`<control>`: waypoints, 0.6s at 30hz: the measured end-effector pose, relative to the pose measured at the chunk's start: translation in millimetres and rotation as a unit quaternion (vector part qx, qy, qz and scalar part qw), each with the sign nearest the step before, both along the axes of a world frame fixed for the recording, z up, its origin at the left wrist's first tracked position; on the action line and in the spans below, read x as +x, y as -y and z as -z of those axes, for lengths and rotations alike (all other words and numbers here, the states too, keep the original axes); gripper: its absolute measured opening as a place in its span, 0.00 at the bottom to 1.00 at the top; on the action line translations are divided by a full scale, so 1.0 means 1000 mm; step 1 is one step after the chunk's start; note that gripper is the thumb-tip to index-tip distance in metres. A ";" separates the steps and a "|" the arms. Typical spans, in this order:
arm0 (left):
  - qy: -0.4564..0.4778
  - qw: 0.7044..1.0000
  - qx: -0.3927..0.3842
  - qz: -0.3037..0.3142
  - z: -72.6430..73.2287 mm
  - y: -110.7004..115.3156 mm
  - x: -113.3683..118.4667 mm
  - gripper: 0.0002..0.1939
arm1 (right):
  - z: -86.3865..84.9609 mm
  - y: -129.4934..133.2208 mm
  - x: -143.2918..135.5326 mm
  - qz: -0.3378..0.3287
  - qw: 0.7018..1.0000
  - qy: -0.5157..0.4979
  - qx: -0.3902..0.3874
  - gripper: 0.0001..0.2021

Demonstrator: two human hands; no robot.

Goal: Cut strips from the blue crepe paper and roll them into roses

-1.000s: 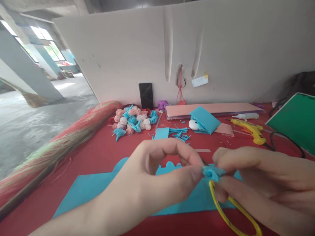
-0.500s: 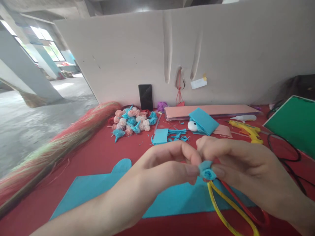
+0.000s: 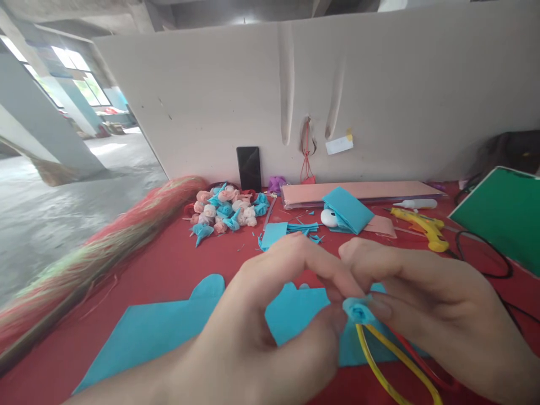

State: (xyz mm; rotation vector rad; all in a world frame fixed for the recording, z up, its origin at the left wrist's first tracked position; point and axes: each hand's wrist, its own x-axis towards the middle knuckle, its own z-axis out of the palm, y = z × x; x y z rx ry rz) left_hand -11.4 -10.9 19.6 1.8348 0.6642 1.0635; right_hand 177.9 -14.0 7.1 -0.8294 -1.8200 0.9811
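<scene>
A small blue crepe-paper rose (image 3: 358, 313), rolled into a spiral, is held between both hands. My right hand (image 3: 439, 304) pinches its right side between thumb and fingers. My left hand (image 3: 274, 315) has its index finger on the rose's upper edge and its thumb at the left side. Fingers partly hide the rose's lower part. Below the hands, scissors with yellow and red handles (image 3: 390, 388) lie over a blue crepe-paper sheet (image 3: 156, 332); their blades are hidden. One rounded blue piece (image 3: 210, 287) sticks out behind the sheet.
Finished paper roses (image 3: 225, 211) are heaped at the back left. Behind the hands are cut blue strips (image 3: 276, 232), a folded blue paper stack (image 3: 348, 209) and a yellow glue gun (image 3: 422, 225). A phone (image 3: 248, 169) leans on the white panel; a green board (image 3: 502, 219) stands right.
My left hand has shifted its grip: the index finger reaches over the rose and the thumb has dropped lower. The rose and both hands sit slightly lower, with the rose's spiral turned upward.
</scene>
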 end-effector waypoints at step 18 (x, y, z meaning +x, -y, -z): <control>0.011 0.989 0.145 -0.011 0.001 -0.002 0.001 0.04 | -0.001 0.010 -0.011 0.010 0.985 -0.108 -0.135 0.04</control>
